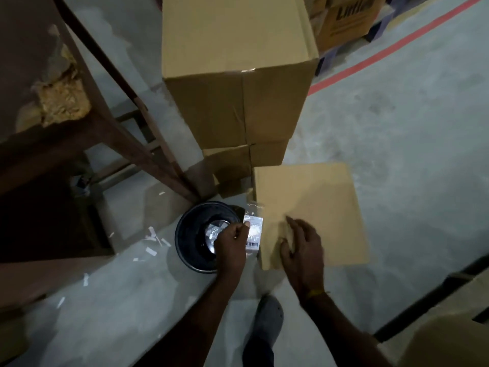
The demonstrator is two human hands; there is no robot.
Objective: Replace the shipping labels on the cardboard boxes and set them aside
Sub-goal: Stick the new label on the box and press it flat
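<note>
Down on the concrete floor (397,144), beside a stack of taller cardboard boxes (238,75), lies the low cardboard box (317,207) being worked on, its broad top face turned up toward the camera. At its left edge the left hand (231,247) pinches a white shipping label (254,234) with a barcode near its lower end, thumb and fingers closed on the sheet; the label hangs at the box's edge, just over the rim of a black bin (185,234) that already holds what looks like crumpled glossy scraps. The right hand (301,247) rests on the box top with its fingers loosely spread and holding nothing, seemingly steadying the box. Motion blur makes it hard to tell whether the label is still stuck along one side or fully free. Judging by the bin directly underneath and the paper bits (153,242) scattered on the floor nearby, the step in hand looks like stripping the old label off before a fresh one goes on. The next move probably calls for pulling the last of the sheet clear, dropping it into the bin, then finding a new label, none of which is visible here, and pressing it flat on a clean patch of cardboard before the box is moved aside.
</note>
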